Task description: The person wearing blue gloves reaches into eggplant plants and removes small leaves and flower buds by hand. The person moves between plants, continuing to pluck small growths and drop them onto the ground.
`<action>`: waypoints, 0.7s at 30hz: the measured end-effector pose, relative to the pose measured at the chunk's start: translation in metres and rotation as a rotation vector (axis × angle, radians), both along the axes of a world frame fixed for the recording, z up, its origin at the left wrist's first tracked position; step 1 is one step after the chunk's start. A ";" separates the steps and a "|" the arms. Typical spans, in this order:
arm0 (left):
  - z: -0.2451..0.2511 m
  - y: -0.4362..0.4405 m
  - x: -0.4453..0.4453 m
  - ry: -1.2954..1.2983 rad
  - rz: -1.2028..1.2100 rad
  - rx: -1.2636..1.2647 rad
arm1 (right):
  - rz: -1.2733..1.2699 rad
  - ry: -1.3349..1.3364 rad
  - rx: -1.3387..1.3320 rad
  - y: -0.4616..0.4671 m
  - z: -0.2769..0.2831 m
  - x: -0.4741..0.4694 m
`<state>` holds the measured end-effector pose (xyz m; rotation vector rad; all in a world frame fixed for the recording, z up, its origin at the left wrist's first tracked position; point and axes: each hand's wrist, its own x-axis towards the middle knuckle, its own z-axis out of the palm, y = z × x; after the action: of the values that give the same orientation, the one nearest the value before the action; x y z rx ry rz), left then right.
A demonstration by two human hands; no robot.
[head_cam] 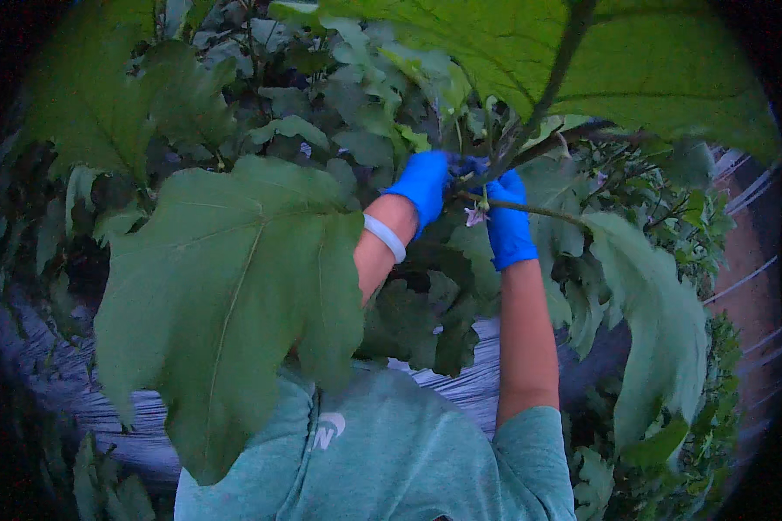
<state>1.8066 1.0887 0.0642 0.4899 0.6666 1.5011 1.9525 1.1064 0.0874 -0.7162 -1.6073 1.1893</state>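
Note:
My left hand (423, 185), in a blue glove with a pale band above the wrist, reaches in among the stems of an eggplant plant. Its fingers are in shadow and partly covered by foliage. My right hand (509, 211), gloved in the same blue, is close beside it, behind a thick plant stem (505, 156). A thinner leaf stalk (541, 210) crosses in front of that hand. Between the two hands hangs a small pale purple flower (475, 216). What the fingertips touch is hidden, so I cannot tell whether either hand grips the stem.
One broad leaf (234, 280) covers part of my left forearm. Another large leaf (651, 58) overhangs the top right, and a drooping leaf (658, 325) is right of my right arm. Shiny plastic sheeting (137, 417) lies below. Bare brown soil (746, 241) shows at far right.

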 end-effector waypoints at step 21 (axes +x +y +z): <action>-0.125 -0.348 -0.106 2.191 -0.228 -0.049 | 0.088 -0.111 -0.116 0.027 -0.001 -0.008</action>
<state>1.7006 0.7408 -0.0607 2.0654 2.0881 0.1223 1.9446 1.1332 0.0867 -0.8050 -1.6857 1.3354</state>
